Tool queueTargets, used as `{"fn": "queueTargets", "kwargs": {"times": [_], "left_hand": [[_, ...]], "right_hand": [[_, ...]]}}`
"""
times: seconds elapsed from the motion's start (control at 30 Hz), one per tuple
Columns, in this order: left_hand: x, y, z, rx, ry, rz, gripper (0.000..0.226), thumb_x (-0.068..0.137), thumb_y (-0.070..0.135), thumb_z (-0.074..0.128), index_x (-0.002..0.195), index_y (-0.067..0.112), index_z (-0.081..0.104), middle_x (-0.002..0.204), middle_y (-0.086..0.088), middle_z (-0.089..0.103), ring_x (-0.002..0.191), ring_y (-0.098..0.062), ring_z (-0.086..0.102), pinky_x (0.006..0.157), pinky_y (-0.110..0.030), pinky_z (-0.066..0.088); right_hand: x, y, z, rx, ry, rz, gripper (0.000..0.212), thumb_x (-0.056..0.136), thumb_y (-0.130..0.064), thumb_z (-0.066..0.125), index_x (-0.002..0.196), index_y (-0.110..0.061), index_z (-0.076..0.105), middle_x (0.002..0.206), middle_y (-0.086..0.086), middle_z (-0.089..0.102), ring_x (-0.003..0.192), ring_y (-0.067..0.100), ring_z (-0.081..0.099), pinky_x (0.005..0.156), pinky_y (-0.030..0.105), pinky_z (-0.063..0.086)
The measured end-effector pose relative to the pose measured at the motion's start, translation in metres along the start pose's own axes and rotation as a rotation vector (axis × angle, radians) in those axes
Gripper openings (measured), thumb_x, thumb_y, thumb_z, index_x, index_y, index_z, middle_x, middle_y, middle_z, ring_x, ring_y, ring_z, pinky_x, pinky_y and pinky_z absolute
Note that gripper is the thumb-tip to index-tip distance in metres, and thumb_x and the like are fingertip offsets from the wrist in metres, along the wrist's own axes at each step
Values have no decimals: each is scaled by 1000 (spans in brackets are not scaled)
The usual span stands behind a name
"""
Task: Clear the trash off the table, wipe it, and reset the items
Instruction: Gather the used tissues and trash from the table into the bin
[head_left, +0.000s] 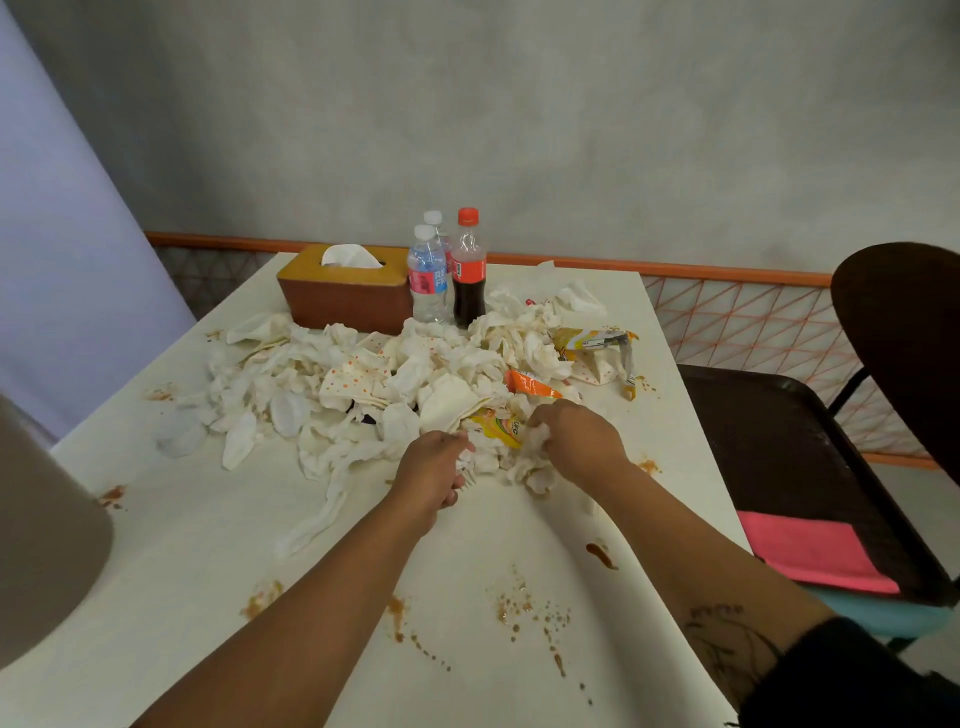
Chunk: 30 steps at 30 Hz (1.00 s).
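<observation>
1. Trash (363, 395), mostly crumpled white tissues and orange-spotted paper napkins, was heaped across the middle of the table (208, 545), reaching from its left half almost to its right edge.
2. The left hand (434, 475) was placed at the near edge of the heap, with its fingers curled round a wad of tissue.
3. The right hand (576, 441) was set just beside it, a little farther in, and its fingers were closed on another wad of tissue.
4. A yellow wrapper (498, 426) was seen between the two hands, partly buried under the tissues.
5. An orange wrapper (530, 385) was lodged in the heap just beyond the right hand, and a torn-open snack bag (597, 340) was left at the heap's far right, near the table edge.
6. A brown tissue box (343, 296) was stood at the far side of the table, with a tissue raised from its slot.
7. Two capped water bottles (428, 280) and a red-capped cola bottle (468, 270) were kept upright just right of the box, close together.
8. Brown sauce stains (602, 555) were scattered over the near part of the table and along both its sides.
9. A pink cloth (810, 551) was laid flat on a dark tray (779, 431) beside the table's right edge.
</observation>
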<state>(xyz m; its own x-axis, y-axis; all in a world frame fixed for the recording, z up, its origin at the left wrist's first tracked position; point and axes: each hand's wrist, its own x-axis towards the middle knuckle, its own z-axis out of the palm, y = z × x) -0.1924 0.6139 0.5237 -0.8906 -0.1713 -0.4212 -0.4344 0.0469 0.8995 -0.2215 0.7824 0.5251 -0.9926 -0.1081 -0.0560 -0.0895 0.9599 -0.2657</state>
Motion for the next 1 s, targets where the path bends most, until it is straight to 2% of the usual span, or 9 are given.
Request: {"fn": "queueTargets", "kwargs": {"times": [0.27, 0.4, 0.47, 0.57, 0.63, 0.73, 0.83, 0.93, 1.0], "left_hand": [[-1, 7, 12, -69, 48, 60, 20, 94, 14, 47, 76, 13, 56, 72, -3, 47, 49, -12, 41, 43, -20, 27], [-1, 10, 19, -109, 73, 83, 19, 95, 14, 46, 78, 16, 53, 80, -5, 52, 53, -12, 45, 47, -24, 29], [-2, 12, 21, -148, 86, 84, 19, 98, 24, 44, 83, 17, 53, 87, -5, 54, 56, -12, 48, 48, -24, 31], [-3, 15, 22, -257, 70, 66, 35, 98, 48, 37, 106, 21, 56, 101, -2, 60, 70, -14, 57, 56, -25, 42], [-5, 17, 23, -340, 22, 86, 39, 94, 56, 39, 105, 24, 60, 98, -1, 64, 76, -15, 61, 64, -29, 47], [-6, 19, 24, -373, 33, 121, 22, 90, 46, 55, 92, 25, 62, 89, -1, 67, 75, -15, 62, 66, -32, 49], [0, 15, 20, -329, 116, 82, 18, 91, 34, 59, 89, 16, 61, 82, -3, 64, 64, -17, 58, 54, -26, 47], [6, 11, 16, -292, 158, 27, 23, 91, 32, 58, 81, 12, 59, 70, -5, 57, 51, -17, 48, 45, -20, 37], [7, 10, 16, -254, 165, 10, 25, 91, 31, 58, 76, 12, 59, 69, -5, 55, 50, -16, 45, 43, -19, 35]], "right_hand": [[-12, -10, -24, 238, 237, -93, 35, 82, -16, 55, 116, -22, 61, 109, 0, 59, 98, 20, 57, 69, 27, 44], [-17, -22, -30, 373, 271, -124, 30, 79, -19, 59, 109, -22, 63, 101, -3, 59, 89, 16, 54, 66, 26, 38], [-19, -26, -31, 475, 250, -124, 27, 78, -17, 62, 104, -22, 64, 97, -4, 60, 82, 13, 53, 64, 27, 40], [-20, -32, -27, 657, 208, -127, 24, 75, -13, 67, 98, -19, 61, 78, -5, 57, 65, 11, 51, 65, 31, 45], [-21, -38, -22, 720, 186, -141, 23, 75, -13, 71, 93, -18, 57, 70, -8, 53, 60, 8, 48, 64, 33, 46], [-22, -46, -12, 695, 168, -209, 18, 76, -15, 72, 90, -16, 61, 75, -6, 58, 64, 9, 52, 67, 35, 48], [-21, -45, -5, 617, 108, -274, 22, 76, -15, 70, 98, -16, 70, 89, -1, 64, 73, 6, 51, 71, 32, 47], [-14, -31, -7, 512, 88, -240, 32, 77, -19, 69, 108, -23, 70, 106, 3, 62, 103, 15, 51, 86, 33, 45], [-10, -19, -11, 365, 128, -120, 35, 81, -22, 65, 116, -24, 65, 116, 4, 57, 120, 22, 43, 93, 34, 40]]}}
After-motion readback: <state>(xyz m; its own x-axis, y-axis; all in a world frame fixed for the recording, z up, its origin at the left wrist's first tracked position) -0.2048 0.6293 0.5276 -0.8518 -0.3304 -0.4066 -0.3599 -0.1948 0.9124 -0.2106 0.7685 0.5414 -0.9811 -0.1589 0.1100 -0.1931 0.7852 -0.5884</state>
